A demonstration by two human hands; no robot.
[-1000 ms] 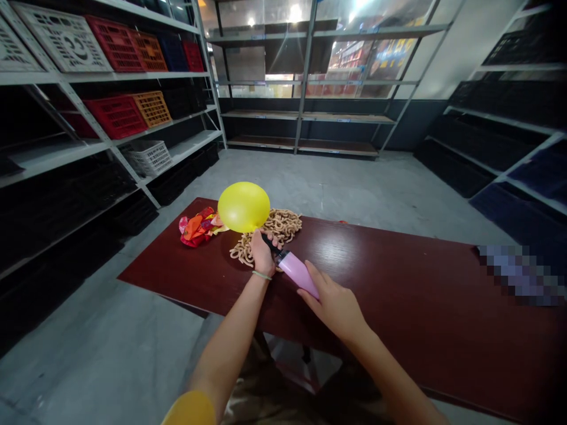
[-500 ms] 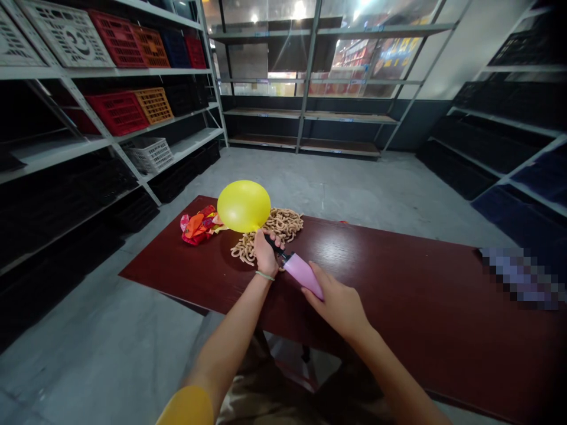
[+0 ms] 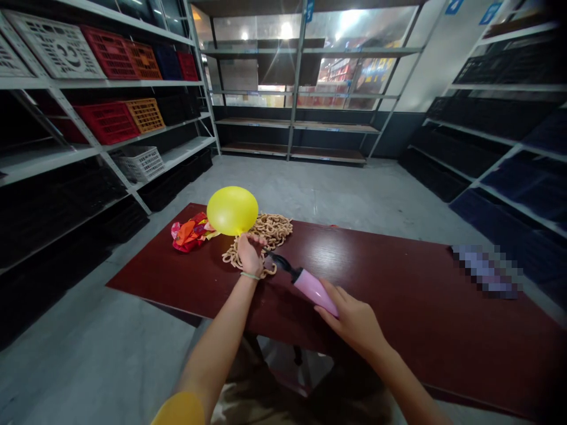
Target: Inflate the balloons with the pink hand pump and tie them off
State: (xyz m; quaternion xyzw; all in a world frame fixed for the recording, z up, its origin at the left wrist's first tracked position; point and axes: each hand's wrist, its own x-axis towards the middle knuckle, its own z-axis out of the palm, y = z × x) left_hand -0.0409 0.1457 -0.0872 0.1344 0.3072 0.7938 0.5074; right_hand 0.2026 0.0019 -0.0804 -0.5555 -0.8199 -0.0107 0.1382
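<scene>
A round, inflated yellow balloon (image 3: pixel 233 211) stands above my left hand (image 3: pixel 250 255), whose fingers are closed at its neck. My right hand (image 3: pixel 353 316) is wrapped round the pink body of a balloon pump (image 3: pixel 315 291). The pump's black nozzle end points toward my left hand, with a small gap between them. Beneath and behind my left hand lies a heap of tan, cord-like pieces (image 3: pixel 275 229). Left of the balloon rests a pile of limp red, orange and pink balloons (image 3: pixel 189 235).
The dark red table (image 3: pixel 381 260) spans the view, with a blurred-out flat item (image 3: pixel 485 271) at its right end. Shelves with coloured crates (image 3: pixel 108 123) line the left. A metal rack (image 3: pixel 292 124) stands at the back, and dark bins (image 3: pixel 500 147) fill the right.
The pump has come away from my left hand, moving right and toward me in my right hand. My left hand has let go of its black end and keeps the balloon. The view has shifted slightly.
</scene>
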